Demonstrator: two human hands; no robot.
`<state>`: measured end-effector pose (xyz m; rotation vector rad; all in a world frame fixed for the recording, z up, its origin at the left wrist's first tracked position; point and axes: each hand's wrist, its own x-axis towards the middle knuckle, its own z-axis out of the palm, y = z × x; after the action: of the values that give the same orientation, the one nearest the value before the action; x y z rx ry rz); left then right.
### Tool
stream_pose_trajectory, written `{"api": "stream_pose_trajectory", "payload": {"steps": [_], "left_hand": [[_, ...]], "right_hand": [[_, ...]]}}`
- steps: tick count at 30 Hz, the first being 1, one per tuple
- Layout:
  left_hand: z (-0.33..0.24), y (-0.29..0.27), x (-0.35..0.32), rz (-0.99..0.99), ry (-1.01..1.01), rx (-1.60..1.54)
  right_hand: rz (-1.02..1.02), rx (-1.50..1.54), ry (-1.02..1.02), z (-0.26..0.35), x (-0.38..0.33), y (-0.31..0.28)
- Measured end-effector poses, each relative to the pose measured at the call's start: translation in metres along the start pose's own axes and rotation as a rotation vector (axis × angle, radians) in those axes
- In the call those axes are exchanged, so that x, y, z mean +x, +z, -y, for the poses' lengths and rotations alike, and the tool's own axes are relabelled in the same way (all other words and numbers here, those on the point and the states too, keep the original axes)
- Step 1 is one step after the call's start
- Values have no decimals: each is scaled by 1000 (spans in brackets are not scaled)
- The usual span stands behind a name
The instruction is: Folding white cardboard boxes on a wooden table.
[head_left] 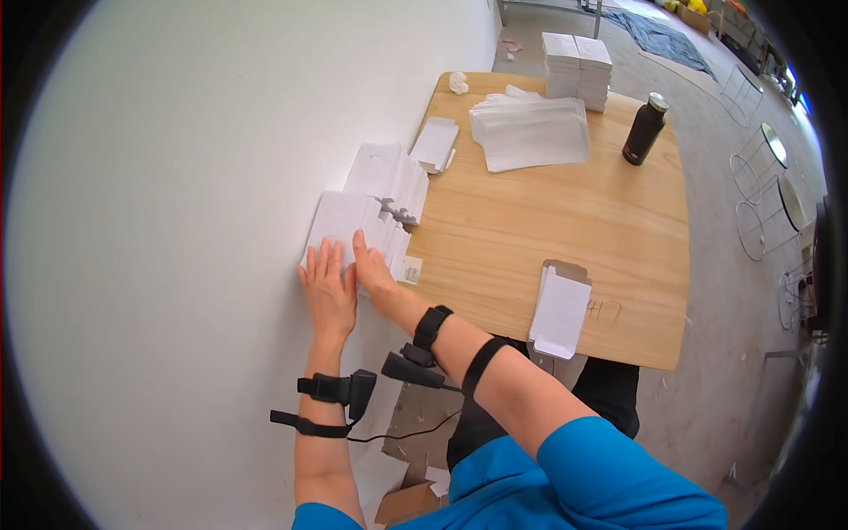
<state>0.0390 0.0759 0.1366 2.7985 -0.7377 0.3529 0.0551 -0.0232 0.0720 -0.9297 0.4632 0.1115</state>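
Apparent step: steadying the near stack of white cartons (342, 215) at the left edge of the table (521, 221), beside the wall (177, 221). Your left hand (329, 290) rests flat, fingers extended; your right hand (375, 274) touches the stack's right part, its closure indeterminable; the next move likely calls for even pressure

Blue short-sleeved shirt (618, 473) at frame bottom, black trousers (611, 393). Both forearms (521, 393): black straps (484, 367), black modules (360, 393), thin black cable (424, 432).
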Motion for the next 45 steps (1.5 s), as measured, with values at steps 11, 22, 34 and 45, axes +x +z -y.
{"api": "stream_pose_trajectory", "payload": {"steps": [11, 22, 34, 45], "left_hand": [[-9, 9, -9, -146, 34, 258], [-83, 48, -38, -132, 266, -190], [-49, 53, -5, -67, 165, 467], [-79, 38, -2, -11, 166, 534]], "right_hand": [[-162, -146, -328, -24, -64, -126], [-1170, -1048, -306, -33, -169, -336], [-1018, -869, -158, -30, -180, -359], [-633, -160, -394, -6, -224, -359]]}}
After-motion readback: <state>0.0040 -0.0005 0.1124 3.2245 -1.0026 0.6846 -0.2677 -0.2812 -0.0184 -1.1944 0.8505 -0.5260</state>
